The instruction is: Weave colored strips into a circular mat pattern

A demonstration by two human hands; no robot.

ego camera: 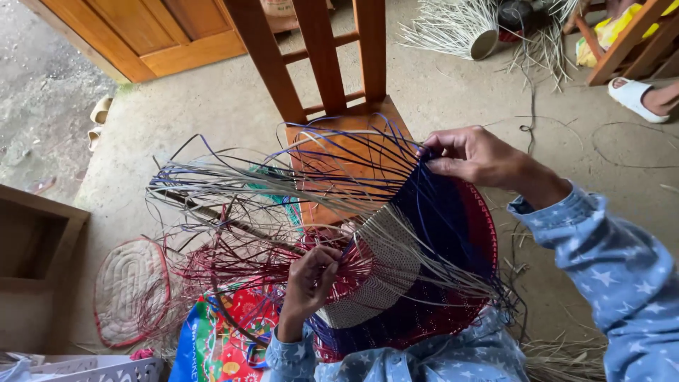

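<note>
Mid-weave: our left hand (309, 279) pinches red strands, right hand (470, 155) grips blue strands of the round red-blue-cream woven basket (431, 269); next tuck probably needs tension.

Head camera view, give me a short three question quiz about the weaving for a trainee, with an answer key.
1. True or false: the right hand pinches dark blue strands at the top edge of the woven piece.
2. Which piece of furniture stands just beyond the loose strands?
A. a wooden chair
B. a metal stool
C. a glass table
3. Fill in: the left hand has its grip on ______ coloured strands.

Key
1. True.
2. A, the wooden chair.
3. Red; the red strands fan out to the left of that hand.
</note>
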